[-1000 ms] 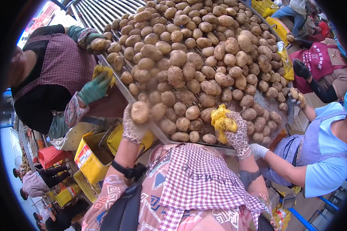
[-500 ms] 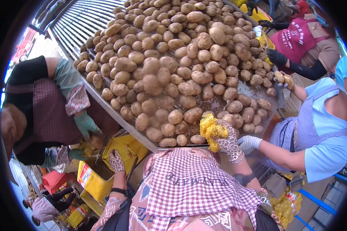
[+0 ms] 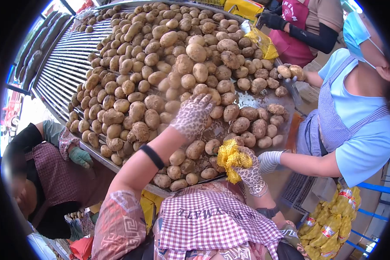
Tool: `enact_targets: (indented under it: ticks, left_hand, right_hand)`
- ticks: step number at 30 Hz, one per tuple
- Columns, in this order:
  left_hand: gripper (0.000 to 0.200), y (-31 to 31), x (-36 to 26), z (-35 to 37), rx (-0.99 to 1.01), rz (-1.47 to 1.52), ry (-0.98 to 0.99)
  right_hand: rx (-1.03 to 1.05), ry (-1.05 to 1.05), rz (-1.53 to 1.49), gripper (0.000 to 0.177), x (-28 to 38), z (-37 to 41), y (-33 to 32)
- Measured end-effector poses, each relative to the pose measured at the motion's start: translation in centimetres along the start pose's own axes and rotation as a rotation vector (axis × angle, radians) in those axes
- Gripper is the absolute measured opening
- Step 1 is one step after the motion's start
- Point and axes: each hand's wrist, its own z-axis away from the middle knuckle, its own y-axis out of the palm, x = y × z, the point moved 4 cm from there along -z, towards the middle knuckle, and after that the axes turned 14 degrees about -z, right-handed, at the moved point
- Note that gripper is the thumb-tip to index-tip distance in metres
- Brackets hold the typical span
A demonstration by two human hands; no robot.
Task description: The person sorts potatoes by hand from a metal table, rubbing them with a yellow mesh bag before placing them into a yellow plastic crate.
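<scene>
My left hand (image 3: 194, 115), in a leopard-print glove, reaches over the heap of potatoes (image 3: 137, 111) on the metal sorting table (image 3: 101, 158). Its fingers are stretched out, with the fingertips against a potato near the middle of the heap. At the table's front edge, my right hand (image 3: 250, 170), gloved in the same print, is closed round a bunched yellow mesh bag (image 3: 232, 158). The potatoes nearest the bag lie just behind and to the left of it.
On the right, a co-worker in light blue (image 3: 364, 143) holds potatoes in one hand; their striped glove (image 3: 270, 161) is beside my right hand. Other workers stand at the left and back right. Filled yellow bags (image 3: 329, 225) sit low at the right. Rollers (image 3: 73, 56) extend at the back left.
My left hand has moved from the yellow basket at the lower left up onto the potatoes. My right hand keeps the yellow mesh. The camera view has shifted.
</scene>
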Motion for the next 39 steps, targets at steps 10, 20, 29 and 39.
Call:
enact_targets:
  ticks: [10, 20, 29, 39]
  left_hand:
    - [0.036, 4.0, -2.4, -5.7, 0.320, -0.384, 0.321]
    - [0.026, 4.7, -0.9, -6.5, 0.202, -0.354, 0.245]
    - [0.083, -0.2, 0.7, -1.4, -0.014, 1.542, -0.106]
    - [0.093, -2.3, -2.4, 7.0, -0.142, 2.304, -0.346]
  right_hand:
    - [-0.187, 0.057, -0.202, 0.057, -1.8, 2.1, -1.4]
    - [-0.143, -0.028, -0.050, 0.059, -1.3, 0.8, -1.6]
    - [-0.448, -0.039, -0.236, 0.058, -3.0, 0.9, -5.0]
    - [0.050, -0.186, -0.019, 0.065, 3.7, -7.2, 3.5]
